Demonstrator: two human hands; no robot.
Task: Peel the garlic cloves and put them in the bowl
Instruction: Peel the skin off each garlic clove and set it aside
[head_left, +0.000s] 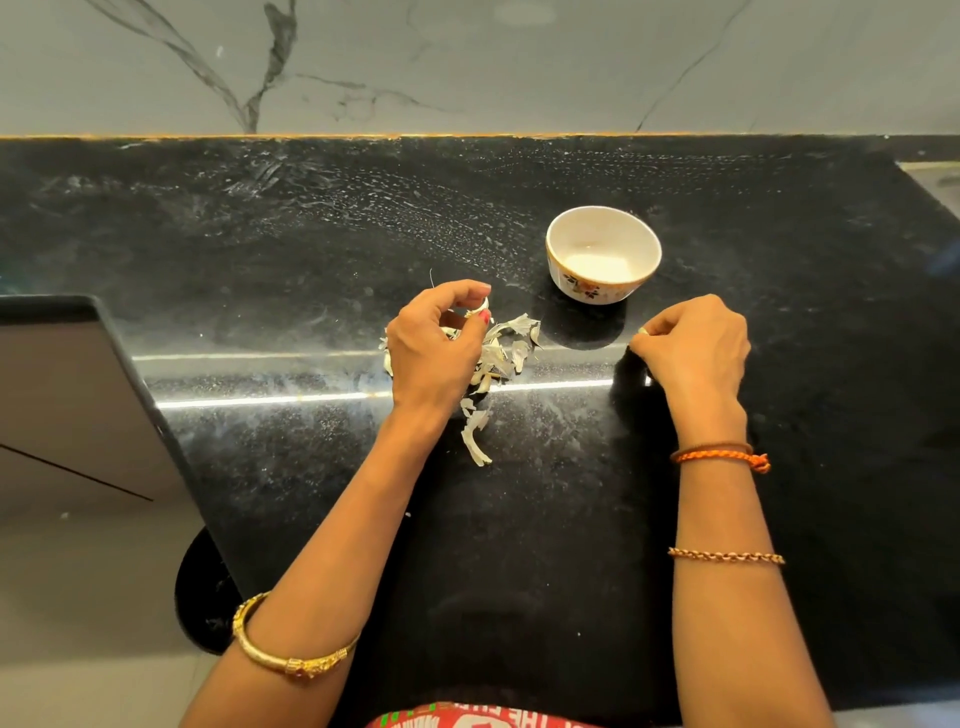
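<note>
Nearest to the person, a trail of papery skins (475, 436) lies on the black worktop (519, 545), running from just below the left wrist up under that hand.

The left hand (434, 345) is curled, thumb and fingertips pinched round a small pale clove (480, 307) held just above the skin pile. Only a sliver of it shows between the fingers, so I can't tell which way its long axis runs or where the tip points.

The right hand (693, 345) is well apart from the left, off to the side, fingers curled in. There's a tiny pale bit at its fingertips, facing the other hand. Might be a scrap of skin or a small clove, too small to call.

Handling-wise, I'd say a clove is light, firm and a bit slippery once bare, and the skin is thin and brittle, so it tears off in flakes. Best bet is probably to hold it by the fat middle and pick at the root end with a nail.

Beyond both hands, closer to the right one, sits the bowl (602, 283), upright; I can't make out any cloves in it.
</note>
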